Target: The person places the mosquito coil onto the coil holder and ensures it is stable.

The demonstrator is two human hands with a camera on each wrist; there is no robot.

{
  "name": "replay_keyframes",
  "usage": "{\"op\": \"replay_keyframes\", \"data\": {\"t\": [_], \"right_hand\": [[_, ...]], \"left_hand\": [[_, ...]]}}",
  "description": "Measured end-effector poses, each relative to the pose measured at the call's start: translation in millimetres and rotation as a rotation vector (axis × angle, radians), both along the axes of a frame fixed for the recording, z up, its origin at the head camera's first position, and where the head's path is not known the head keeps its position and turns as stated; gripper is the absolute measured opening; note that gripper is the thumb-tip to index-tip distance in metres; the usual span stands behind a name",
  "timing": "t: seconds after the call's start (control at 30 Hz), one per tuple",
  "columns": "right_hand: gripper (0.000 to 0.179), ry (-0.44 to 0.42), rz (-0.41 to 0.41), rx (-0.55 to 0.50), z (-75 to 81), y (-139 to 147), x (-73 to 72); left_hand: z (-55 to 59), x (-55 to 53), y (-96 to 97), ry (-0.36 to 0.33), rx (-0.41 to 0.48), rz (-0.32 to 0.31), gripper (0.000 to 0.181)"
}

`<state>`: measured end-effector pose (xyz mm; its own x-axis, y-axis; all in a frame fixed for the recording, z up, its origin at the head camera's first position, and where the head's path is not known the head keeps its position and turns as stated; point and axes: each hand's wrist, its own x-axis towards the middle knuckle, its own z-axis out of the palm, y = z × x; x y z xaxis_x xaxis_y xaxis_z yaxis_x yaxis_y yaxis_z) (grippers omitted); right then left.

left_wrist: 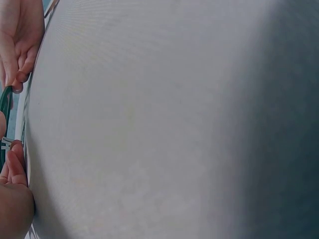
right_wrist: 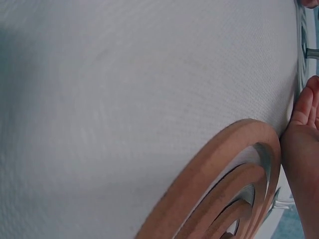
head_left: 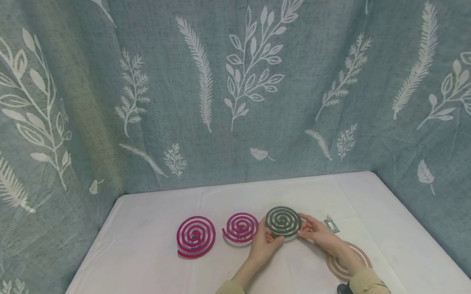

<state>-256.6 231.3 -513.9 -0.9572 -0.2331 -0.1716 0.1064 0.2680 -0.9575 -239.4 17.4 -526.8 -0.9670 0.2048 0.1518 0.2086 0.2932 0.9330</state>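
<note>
Both hands hold a dark green mosquito coil [head_left: 283, 222] by its edges, above the white table. My left hand [head_left: 263, 245] pinches its left and lower edge, thumb along the near rim. On the far side of it, my right hand [head_left: 318, 234] pinches the right edge with thumb and fingers. In the left wrist view, a small metal stand [left_wrist: 7, 143] shows by the left fingers, next to the edge of the green coil [left_wrist: 6, 104]. A magenta coil [head_left: 240, 228] lies just left of my left hand, raised over the table.
A second magenta coil [head_left: 196, 236] sits farther left. Right of my right hand lies a flat metal stand [head_left: 331, 224] with upright prongs. A brown coil [right_wrist: 214, 169] lies under my right forearm. Patterned blue-green cloth [head_left: 215, 76] hangs behind and beside the white table [head_left: 125, 270].
</note>
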Motion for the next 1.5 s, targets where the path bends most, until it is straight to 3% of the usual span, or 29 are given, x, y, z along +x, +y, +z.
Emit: {"op": "replay_keyframes", "data": {"t": [1.5], "right_hand": [[0.072, 0.003, 0.014, -0.004, 0.1, 0.0, 1.0]], "left_hand": [[0.3, -0.7, -0.4, -0.002, -0.017, 0.005, 0.081]]}}
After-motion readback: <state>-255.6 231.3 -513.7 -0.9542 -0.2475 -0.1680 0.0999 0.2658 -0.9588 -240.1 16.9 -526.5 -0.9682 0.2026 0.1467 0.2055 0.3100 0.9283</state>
